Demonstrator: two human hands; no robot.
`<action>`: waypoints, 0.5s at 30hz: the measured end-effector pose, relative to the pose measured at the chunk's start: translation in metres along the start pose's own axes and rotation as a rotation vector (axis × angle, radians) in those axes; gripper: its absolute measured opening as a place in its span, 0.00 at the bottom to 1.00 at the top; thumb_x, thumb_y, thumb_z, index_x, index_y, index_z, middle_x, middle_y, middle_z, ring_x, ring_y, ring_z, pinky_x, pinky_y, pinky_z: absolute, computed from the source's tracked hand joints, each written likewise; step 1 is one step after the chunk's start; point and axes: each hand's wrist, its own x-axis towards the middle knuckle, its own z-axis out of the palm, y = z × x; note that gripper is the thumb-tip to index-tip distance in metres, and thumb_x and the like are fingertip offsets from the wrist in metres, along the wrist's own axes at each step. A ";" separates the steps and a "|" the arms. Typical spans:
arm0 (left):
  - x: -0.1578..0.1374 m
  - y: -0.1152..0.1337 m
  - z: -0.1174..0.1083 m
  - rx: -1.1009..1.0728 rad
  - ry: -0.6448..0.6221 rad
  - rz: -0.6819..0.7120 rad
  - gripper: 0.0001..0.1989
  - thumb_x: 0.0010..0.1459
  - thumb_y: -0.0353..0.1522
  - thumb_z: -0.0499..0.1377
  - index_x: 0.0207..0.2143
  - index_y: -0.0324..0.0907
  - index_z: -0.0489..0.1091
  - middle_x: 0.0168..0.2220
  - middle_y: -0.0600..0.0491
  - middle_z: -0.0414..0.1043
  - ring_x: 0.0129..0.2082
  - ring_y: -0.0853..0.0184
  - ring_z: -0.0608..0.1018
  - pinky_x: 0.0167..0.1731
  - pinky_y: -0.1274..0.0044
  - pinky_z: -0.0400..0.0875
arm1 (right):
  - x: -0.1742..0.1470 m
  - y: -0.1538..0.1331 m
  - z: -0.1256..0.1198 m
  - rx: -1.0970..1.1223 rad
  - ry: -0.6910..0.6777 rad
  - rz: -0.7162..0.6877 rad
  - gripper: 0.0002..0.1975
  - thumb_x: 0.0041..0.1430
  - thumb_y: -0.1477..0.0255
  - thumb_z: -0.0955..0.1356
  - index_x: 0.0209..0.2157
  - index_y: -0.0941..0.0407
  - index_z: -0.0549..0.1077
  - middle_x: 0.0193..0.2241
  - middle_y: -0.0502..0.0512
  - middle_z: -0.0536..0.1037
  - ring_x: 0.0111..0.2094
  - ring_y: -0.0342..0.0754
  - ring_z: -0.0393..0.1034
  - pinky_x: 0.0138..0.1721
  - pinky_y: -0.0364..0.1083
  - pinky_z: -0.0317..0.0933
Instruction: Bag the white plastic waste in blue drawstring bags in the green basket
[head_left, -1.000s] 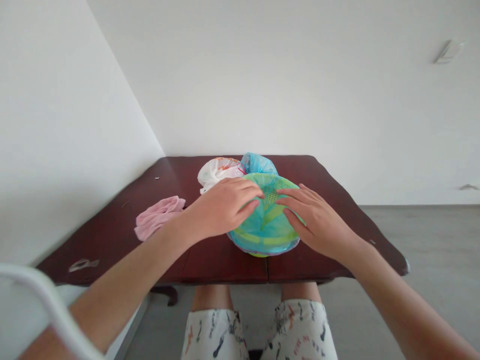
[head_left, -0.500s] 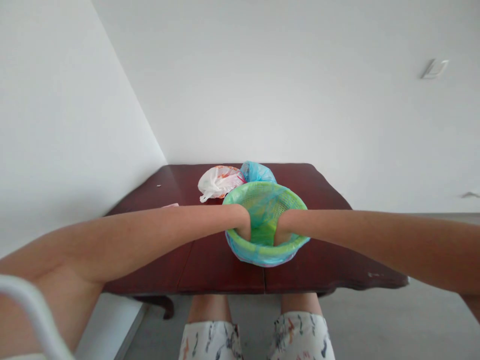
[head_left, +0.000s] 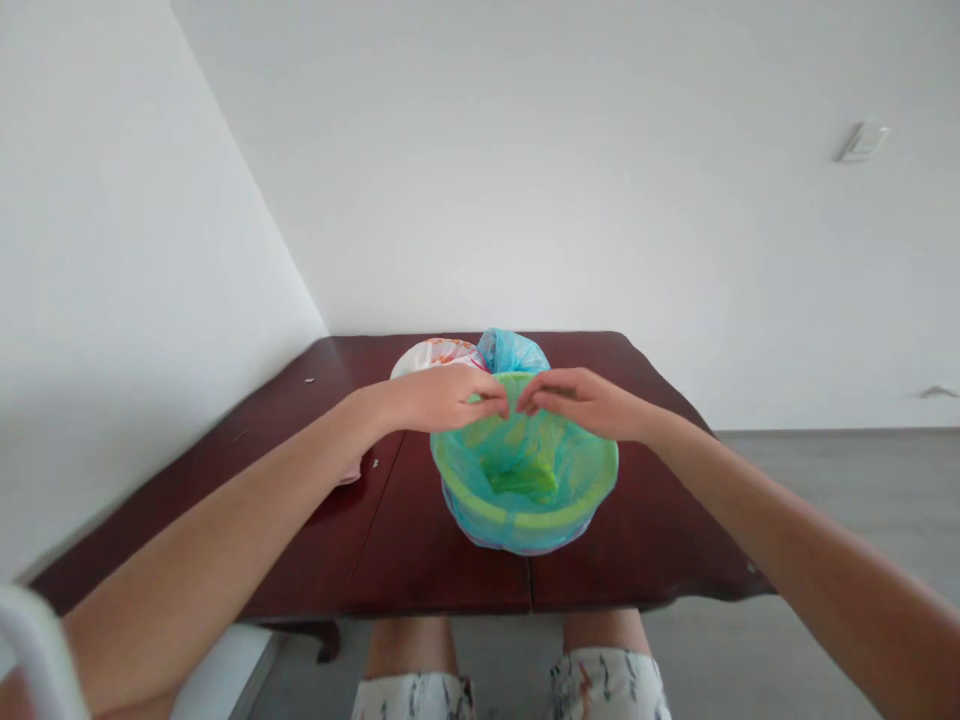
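A round green basket (head_left: 604, 483) stands on the dark red table, lined with a thin translucent blue plastic bag (head_left: 469, 462). The bag's edge is folded over the rim and hangs around the outside. Above the basket's far left part is my left hand (head_left: 454, 398), its fingers bent and a little apart, with nothing visible in them. Opposite it, my right hand (head_left: 589, 402) hovers over the far right part, fingers loosely curved and apart, also holding nothing I can see. The fingertips of both hands point toward each other with a small gap between.
Behind the basket lie a white plastic bag (head_left: 427, 354) with red print and a bunched blue bag (head_left: 516, 351). A pink item (head_left: 351, 473) shows partly behind my left forearm. The table (head_left: 442, 580) reaches the wall; a switch (head_left: 864, 142) is at upper right.
Both hands have come up out of the basket and now hover over its far side. The liner lies more spread against the inside walls. The basket appears slightly nearer.
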 end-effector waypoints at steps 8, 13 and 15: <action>-0.025 -0.154 0.066 0.052 0.714 -0.689 0.34 0.67 0.48 0.70 0.68 0.41 0.78 0.72 0.36 0.79 0.76 0.42 0.77 0.79 0.52 0.68 | -0.111 0.155 0.019 0.044 1.188 0.166 0.20 0.73 0.49 0.74 0.41 0.52 0.85 0.44 0.61 0.91 0.43 0.56 0.84 0.46 0.53 0.77; 0.005 -0.201 0.101 0.183 0.673 -0.954 0.61 0.58 0.61 0.75 0.86 0.51 0.60 0.90 0.33 0.40 0.88 0.21 0.44 0.79 0.28 0.46 | -0.121 0.219 0.063 0.100 1.081 0.352 0.23 0.66 0.44 0.76 0.43 0.50 0.86 0.41 0.61 0.90 0.37 0.58 0.83 0.39 0.54 0.77; 0.015 -0.210 0.107 0.219 0.613 -1.045 0.63 0.61 0.68 0.67 0.89 0.55 0.51 0.91 0.35 0.36 0.89 0.26 0.42 0.80 0.28 0.44 | -0.124 0.226 0.063 0.111 1.095 0.367 0.23 0.65 0.44 0.77 0.42 0.51 0.86 0.41 0.61 0.90 0.36 0.57 0.82 0.38 0.53 0.77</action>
